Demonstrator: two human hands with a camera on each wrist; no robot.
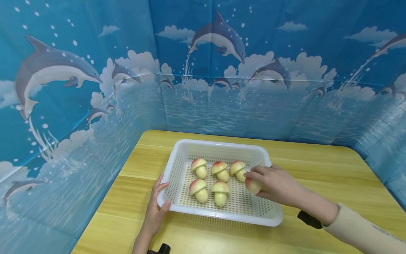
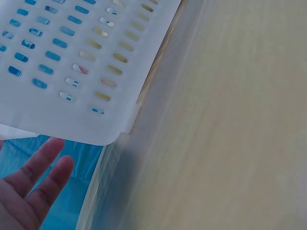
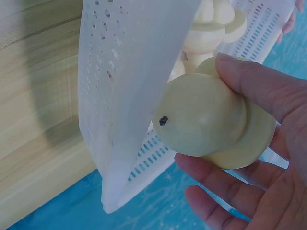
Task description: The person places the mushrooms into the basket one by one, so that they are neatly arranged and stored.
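Observation:
A white perforated plastic basket stands on the wooden table. Several pale yellow-green toy mushrooms, their caps tinged red, lie inside in two rows; one mushroom is at the front middle. My right hand grips another mushroom above the basket's right end. The right wrist view shows its rounded end with a dark spot, between thumb and fingers. At the basket's left side my left hand holds the rim near the front corner. Only some left fingers show in the left wrist view, below the basket wall.
The yellow wood-grain table extends to both sides of the basket. A blue curtain printed with dolphins hangs behind the table and along its left and right sides.

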